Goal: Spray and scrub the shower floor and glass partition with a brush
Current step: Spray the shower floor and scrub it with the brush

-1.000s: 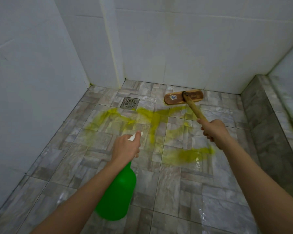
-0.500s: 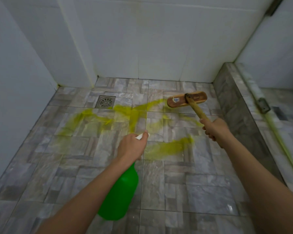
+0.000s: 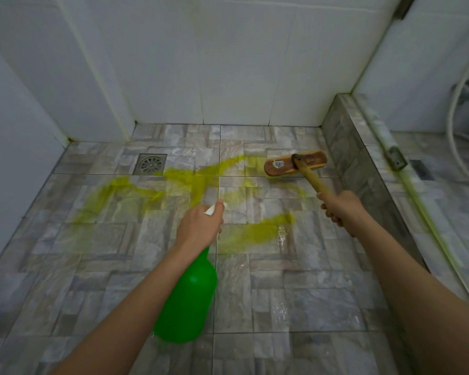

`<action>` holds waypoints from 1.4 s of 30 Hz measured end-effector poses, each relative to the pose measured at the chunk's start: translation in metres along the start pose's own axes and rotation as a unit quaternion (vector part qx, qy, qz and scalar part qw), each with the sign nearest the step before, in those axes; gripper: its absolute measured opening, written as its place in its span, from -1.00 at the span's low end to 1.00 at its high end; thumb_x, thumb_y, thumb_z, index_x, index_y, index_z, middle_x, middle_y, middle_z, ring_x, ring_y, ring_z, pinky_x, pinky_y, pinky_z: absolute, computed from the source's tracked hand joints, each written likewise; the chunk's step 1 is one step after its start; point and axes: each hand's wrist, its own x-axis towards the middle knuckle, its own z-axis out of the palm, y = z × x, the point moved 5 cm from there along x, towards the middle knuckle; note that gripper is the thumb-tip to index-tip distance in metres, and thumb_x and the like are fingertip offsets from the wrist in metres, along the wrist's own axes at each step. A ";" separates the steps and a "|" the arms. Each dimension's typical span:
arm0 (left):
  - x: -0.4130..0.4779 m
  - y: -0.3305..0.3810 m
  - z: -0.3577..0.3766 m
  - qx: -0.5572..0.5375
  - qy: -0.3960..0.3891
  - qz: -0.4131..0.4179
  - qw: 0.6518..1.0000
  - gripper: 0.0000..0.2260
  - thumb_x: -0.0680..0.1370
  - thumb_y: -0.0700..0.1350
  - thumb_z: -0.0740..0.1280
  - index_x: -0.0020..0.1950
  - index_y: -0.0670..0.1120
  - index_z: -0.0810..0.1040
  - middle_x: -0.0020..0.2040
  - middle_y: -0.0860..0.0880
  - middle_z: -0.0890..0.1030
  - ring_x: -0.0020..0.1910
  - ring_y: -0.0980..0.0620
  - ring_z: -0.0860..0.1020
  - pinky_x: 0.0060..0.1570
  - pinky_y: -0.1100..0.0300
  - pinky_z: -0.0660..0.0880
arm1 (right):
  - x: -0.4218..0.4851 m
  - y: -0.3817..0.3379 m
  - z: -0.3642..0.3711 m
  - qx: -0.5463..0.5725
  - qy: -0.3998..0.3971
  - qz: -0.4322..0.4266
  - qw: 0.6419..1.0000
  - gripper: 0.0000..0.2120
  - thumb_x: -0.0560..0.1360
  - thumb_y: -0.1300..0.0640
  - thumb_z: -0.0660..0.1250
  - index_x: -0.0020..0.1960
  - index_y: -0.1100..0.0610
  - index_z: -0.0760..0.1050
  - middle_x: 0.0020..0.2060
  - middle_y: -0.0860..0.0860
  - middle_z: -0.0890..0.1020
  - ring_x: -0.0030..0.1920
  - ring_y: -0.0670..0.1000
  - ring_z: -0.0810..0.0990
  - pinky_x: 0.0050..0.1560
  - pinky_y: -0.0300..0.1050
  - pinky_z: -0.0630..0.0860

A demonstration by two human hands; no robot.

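Right hand [image 3: 341, 209] gripping wooden brush [image 3: 295, 162] handle, left hand [image 3: 199, 226] clutching green spray bottle [image 3: 187, 299], yellow-streaked floor [image 3: 295, 307]

The brush [image 3: 295, 163] slid rightward across the floor, away from the drain [image 3: 150, 163] ahead of the left hand [image 3: 198, 226], and ended close to the raised kerb [image 3: 347, 147] on the right hand's [image 3: 341, 209] outer side. The right hand, gripping the handle, travelled the same way. The left hand, holding the spray bottle [image 3: 187, 301], also ended further right of the drain. The view swung right, bringing a hose [image 3: 452, 125] beyond the kerb into sight.
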 end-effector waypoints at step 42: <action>-0.027 -0.191 -0.200 -0.154 0.323 -0.112 0.927 -0.47 0.60 0.26 0.14 -0.29 -0.08 0.64 -0.35 -0.10 0.65 -0.31 -0.14 0.64 -0.19 -0.10 0.62 | -0.107 -0.148 0.251 -0.211 -0.218 -0.188 0.934 -0.59 0.54 -0.08 0.29 -0.17 0.29 0.55 -0.44 0.11 0.45 -0.51 0.04 0.32 -0.46 -0.17 0.26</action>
